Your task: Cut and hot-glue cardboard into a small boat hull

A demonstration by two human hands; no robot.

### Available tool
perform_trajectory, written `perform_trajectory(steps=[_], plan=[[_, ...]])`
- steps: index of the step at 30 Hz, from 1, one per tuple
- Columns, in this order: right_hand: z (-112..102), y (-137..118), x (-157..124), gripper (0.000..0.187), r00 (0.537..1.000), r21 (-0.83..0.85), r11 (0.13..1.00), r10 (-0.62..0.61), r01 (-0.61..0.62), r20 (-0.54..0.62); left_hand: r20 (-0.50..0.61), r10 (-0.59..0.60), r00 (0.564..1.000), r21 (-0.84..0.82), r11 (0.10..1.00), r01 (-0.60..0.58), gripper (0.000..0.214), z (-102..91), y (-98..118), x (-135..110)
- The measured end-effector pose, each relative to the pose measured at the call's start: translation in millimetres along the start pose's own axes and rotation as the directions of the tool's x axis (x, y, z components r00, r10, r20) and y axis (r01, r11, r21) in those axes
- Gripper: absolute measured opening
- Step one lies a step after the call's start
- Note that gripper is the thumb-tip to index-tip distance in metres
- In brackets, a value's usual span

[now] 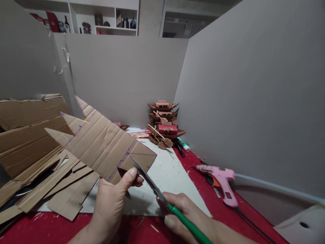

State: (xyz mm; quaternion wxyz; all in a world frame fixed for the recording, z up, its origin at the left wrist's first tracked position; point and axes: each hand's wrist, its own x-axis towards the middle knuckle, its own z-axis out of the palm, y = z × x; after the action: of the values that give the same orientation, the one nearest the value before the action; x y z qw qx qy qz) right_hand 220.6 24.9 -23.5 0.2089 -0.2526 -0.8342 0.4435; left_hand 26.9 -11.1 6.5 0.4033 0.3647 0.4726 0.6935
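likely cutting step: left hand [111, 198] pinches spiky brown purple-lined cardboard [101, 142], right hand [194, 213] clamped round green-handled metal scissors [152, 185] beside left thumb, next snip probably needing steady alignment.

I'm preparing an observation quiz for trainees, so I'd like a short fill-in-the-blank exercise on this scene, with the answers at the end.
1. The left hand holds a flat brown cardboard piece whose drawn lines are coloured ____.
2. The right hand holds metal-bladed scissors with handles coloured ____.
3. In the picture, the pink plastic glue gun lies to the ____ of the stacked brown model boats.

Missing words: purple; green; right.
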Motion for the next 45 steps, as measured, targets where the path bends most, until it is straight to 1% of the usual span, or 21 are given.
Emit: perform_trajectory(steps=[4,6,9,11,13,17,20,23,28,33,40,43,45], plan=[[1,6,0,0.054,1.0,-0.002,1.0,-0.011,0.011,-0.005,0.03,0.005,1.0,-0.012,1.0,-0.005,0.025,-1.9,-4,2],[1,9,-1,0.054,1.0,-0.013,1.0,-0.014,0.014,-0.009,0.031,-0.017,0.999,-0.041,0.999,0.019,0.026,-3.1,-8,3],[-1,12,-2,0.052,1.0,-0.036,0.999,-0.005,0.004,-0.013,-0.029,-0.024,0.999,-0.089,0.996,0.022,0.031,-4.4,-10,6],[-2,12,-3,0.053,1.0,-0.048,0.999,0.006,-0.007,-0.011,-0.097,-0.002,0.995,-0.106,0.994,-0.008,0.036,-4.6,-7,7],[-4,8,-4,0.055,1.0,-0.066,0.997,0.024,-0.025,-0.011,-0.127,0.02,0.992,-0.091,0.995,-0.031,0.038,-4.4,-4,9],[-9,-3,-4,0.061,0.999,-0.156,0.987,0.045,-0.047,-0.018,-0.092,0.031,0.995,-0.045,0.998,-0.036,0.034,-4.1,-1,10],[-10,-11,-4,0.062,0.999,-0.209,0.977,0.032,-0.034,-0.011,-0.07,0.026,0.997,-0.066,0.997,-0.031,0.031,-4.3,-3,9],[-11,-15,-2,0.061,1.0,-0.224,0.974,0.025,-0.027,-0.015,-0.069,0.021,0.997,-0.07,0.997,-0.026,0.029,-4.7,-4,7],[-10,-13,-2,0.058,1.0,-0.148,0.989,0.007,-0.008,-0.014,-0.03,0.007,1.0,-0.046,0.999,-0.009,0.028,-6.6,-3,5],[-8,-10,-3,0.055,0.998,-0.032,0.998,0.05,-0.049,0.04,-0.015,-0.023,1.0,-0.059,0.998,0.022,0.028,-8.9,-7,6],[-3,4,-2,0.05,1.0,0.012,1.0,0.001,-0.001,0.017,-0.013,-0.04,0.999,-0.092,0.995,0.039,0.028,-7.4,-6,6],[-2,8,-1,0.049,0.999,0.051,0.999,-0.015,0.013,0.031,-0.023,-0.033,0.999,-0.088,0.996,0.031,0.03,-6.4,-4,6],[-2,7,-1,0.05,0.999,0.048,0.999,-0.017,0.015,0.04,-0.028,-0.025,0.999,-0.068,0.997,0.023,0.032,-5.4,-5,5]])
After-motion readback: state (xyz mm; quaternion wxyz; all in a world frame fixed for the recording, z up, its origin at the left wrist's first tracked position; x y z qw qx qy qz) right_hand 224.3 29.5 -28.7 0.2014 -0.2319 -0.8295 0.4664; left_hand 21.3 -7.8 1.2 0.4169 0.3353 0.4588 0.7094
